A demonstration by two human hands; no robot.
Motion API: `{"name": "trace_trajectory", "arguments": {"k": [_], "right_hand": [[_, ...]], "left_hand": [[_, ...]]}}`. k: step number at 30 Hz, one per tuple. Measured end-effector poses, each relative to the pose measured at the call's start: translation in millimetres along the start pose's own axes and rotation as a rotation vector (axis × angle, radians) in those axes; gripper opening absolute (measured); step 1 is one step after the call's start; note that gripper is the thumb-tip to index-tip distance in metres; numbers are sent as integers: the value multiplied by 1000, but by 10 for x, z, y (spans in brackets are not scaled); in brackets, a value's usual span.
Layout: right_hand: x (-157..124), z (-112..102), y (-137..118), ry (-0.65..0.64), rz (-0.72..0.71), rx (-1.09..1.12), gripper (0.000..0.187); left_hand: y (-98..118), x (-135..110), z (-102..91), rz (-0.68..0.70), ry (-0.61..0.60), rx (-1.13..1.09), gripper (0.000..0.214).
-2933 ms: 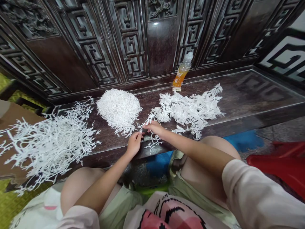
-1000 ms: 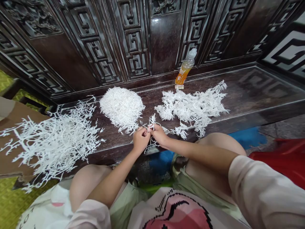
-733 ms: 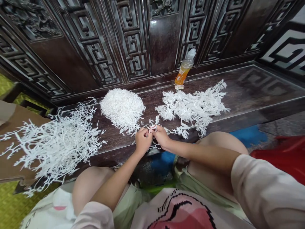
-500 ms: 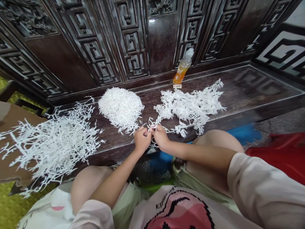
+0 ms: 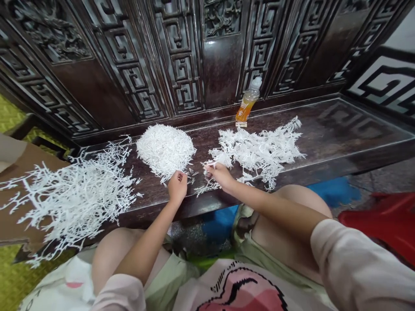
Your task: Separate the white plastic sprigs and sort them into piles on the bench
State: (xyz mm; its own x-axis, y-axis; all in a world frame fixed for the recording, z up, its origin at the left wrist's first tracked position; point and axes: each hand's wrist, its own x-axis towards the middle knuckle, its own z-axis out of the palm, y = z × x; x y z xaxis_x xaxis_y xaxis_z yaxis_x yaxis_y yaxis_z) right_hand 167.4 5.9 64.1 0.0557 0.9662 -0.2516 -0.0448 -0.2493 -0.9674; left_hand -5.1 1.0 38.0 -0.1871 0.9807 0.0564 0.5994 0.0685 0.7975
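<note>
My left hand (image 5: 177, 186) rests at the lower edge of a heap of short white branching sprigs (image 5: 165, 151), its fingers curled and their contents hidden. My right hand (image 5: 220, 175) pinches a thin white artificial coral-like branch (image 5: 205, 183), which trails down and to the left from the fingertips. That hand is next to a loose pile of larger white branches (image 5: 256, 153). A bigger tangle of white branches (image 5: 74, 198) spreads further left, beyond my left hand.
All this lies on a dark carved wooden ledge (image 5: 327, 138) before a fretwork panel (image 5: 181, 56). An orange drink bottle (image 5: 248, 101) stands at the back. Brown cardboard (image 5: 19, 172) lies under the left tangle. A red plastic object (image 5: 382, 224) sits low at right.
My hands, close together over the small branch a moment ago, have come apart. The left has moved left to the heap's edge, and the right has moved slightly up and to the right.
</note>
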Motion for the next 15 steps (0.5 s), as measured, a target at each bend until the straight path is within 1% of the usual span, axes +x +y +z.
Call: {"name": "trace_trajectory", "arguments": {"k": [2,3,6,8,9,11,13,15], "right_hand": [[-23,67,101,-84,12,-68,17],[-34,94,128,-110,11,-98,17],[-30,126,126,-116,17,-147,13],[2,118,111,-117,16,-163,11],[20,111,112,-126,9,-172,11],[51,95,134,-153,-15,-193,11],[65,84,164,-175,-32,-206,11],[63,80,181,-196,-30,-208,10]], "left_hand": [[-24,23,22,-78,-68,62,10],[-39,19,30,-105,-81,91,14],[-46,-30,37,-134,-82,96,31],[1,-78,38,-90,-96,42,34],[35,-101,40,-52,-124,17,33],[101,-141,50,37,-231,0,30],[140,-170,66,101,-345,31,30],[142,-189,84,134,-402,67,31]]}}
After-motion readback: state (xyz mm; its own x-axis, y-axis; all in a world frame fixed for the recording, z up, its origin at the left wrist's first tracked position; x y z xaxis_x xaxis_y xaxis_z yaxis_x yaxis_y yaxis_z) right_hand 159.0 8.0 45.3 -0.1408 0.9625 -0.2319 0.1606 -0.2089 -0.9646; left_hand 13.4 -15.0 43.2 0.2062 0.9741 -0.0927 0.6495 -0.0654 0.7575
